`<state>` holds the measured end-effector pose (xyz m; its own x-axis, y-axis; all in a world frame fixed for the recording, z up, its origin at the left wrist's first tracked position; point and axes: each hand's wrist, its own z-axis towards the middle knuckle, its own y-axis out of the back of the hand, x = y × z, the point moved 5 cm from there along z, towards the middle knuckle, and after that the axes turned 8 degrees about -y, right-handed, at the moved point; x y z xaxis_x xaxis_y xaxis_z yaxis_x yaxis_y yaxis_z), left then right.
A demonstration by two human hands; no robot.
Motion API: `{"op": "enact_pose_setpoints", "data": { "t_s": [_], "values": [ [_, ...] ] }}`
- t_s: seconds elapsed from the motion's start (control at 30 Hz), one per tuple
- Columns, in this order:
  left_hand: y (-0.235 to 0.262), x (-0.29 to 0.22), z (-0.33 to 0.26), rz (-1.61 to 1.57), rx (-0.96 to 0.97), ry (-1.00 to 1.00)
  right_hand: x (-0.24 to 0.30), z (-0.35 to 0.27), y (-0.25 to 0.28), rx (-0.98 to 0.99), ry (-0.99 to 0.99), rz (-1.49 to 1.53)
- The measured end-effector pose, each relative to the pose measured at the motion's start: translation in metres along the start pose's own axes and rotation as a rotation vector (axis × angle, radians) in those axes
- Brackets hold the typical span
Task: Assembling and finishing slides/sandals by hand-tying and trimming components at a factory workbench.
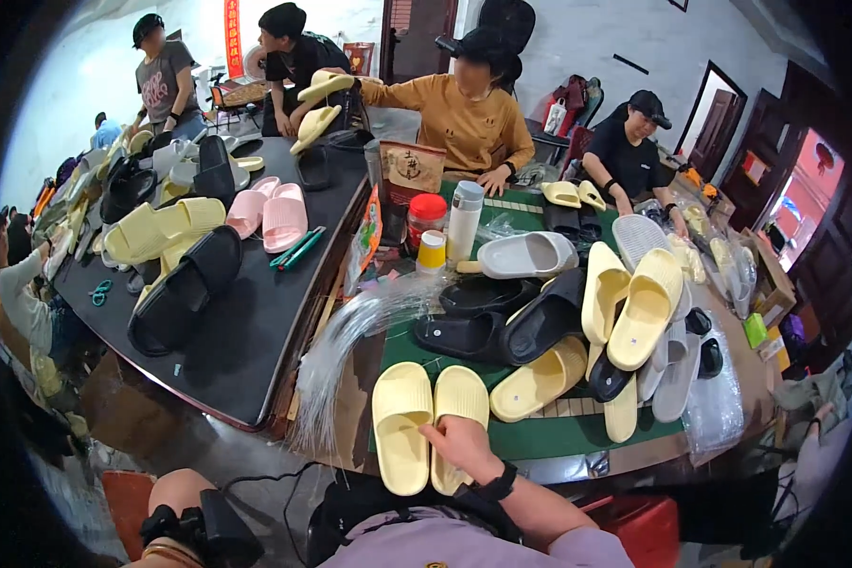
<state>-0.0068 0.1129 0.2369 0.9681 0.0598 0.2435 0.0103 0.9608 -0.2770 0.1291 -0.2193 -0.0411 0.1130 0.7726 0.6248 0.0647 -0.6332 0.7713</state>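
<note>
A pair of pale yellow slippers stands side by side at the table's near edge: the left slipper (402,426) and the right slipper (462,391). Over the right one's foot opening, my right hand (459,445) grips the slipper, its thumb beside the left slipper and its other fingers partly hidden. What seems to be my left hand (182,488) is low at the lower left, away from the slippers, next to a black device (227,530); its fingers do not show. Just right of the pair lies another yellow slipper (540,379), near several black slippers (544,317).
Clear plastic strips (350,350) hang over the table's near edge. A white bottle (464,220), a red-lidded jar (426,222) and a yellow cup (432,251) stand farther back. More slippers fill the dark table (246,350) on the left. Several people sit or stand around the tables.
</note>
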Motion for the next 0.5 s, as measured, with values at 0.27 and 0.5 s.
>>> {"op": "enact_pose_setpoints", "data": {
  "t_s": [0.27,0.5],
  "values": [
    [0.054,0.017,-0.047,0.102,-0.24,0.195,0.009,0.002,0.0,-0.061,0.003,-0.209],
    [0.056,0.054,-0.034,0.375,-0.39,0.327,0.02,0.002,-0.003,-0.017,-0.082,-0.227]
  ]
}}
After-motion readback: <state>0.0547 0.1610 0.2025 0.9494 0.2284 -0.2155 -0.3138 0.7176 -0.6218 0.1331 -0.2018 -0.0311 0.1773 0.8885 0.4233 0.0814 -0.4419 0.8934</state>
